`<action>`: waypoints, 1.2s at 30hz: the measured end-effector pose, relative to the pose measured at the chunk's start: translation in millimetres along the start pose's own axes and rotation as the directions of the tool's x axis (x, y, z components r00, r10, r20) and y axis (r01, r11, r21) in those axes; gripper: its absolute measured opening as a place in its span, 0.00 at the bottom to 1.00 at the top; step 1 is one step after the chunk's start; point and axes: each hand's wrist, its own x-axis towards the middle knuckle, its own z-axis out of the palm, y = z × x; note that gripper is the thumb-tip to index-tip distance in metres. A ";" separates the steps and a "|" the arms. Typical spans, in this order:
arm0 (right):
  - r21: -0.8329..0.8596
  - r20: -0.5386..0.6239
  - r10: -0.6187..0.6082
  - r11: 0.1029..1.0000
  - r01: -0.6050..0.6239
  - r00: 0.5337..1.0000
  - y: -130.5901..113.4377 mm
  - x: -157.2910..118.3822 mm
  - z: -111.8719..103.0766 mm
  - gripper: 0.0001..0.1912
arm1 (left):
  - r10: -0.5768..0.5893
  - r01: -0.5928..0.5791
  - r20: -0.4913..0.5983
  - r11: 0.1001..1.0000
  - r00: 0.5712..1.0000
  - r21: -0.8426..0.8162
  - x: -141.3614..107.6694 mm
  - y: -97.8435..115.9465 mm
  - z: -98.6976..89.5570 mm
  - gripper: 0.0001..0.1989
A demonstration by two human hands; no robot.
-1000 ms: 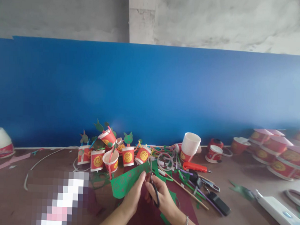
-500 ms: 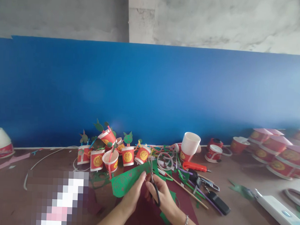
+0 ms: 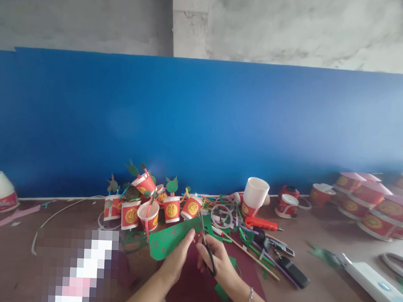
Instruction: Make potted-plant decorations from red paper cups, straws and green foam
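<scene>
My left hand is closed on a sheet of green paper with shapes drawn on it, the thumb lying on top. In my right hand is a pair of scissors with black handles. Their blades stand at the right part of the green paper, pointing away from me; whether they are parted is hard to make out. Beneath both hands lies a dark red sheet. Green scraps rest on it, beside my right wrist.
Red paper cups with green paper figures stand behind the paper. On the right lie an orange utility knife, a wooden stick, a black key fob and a white power strip. A tall white cup stands near the blue partition.
The green paper has shifted slightly, its left end now a little higher. My hands and the scissors keep almost the same place.
</scene>
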 end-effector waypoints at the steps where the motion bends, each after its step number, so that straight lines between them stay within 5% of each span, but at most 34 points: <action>1: -0.003 0.000 -0.001 1.000 0.001 1.000 -0.1 0.1 -0.2 0.23 | 0.003 -0.003 -0.003 1.000 1.000 0.006 1.5 -2.2 -2.0 0.28; 12: 0.001 0.001 0.024 1.000 -0.024 1.000 0.7 1.2 -2.8 0.23 | 0.095 -0.089 -0.131 0.995 0.987 0.052 5.5 -2.6 -1.0 0.23; 36: -0.023 0.021 0.044 0.999 -0.044 0.999 5.5 3.7 -4.7 0.23 | 0.266 -0.245 -0.116 0.954 0.957 0.172 6.8 0.3 -0.8 0.20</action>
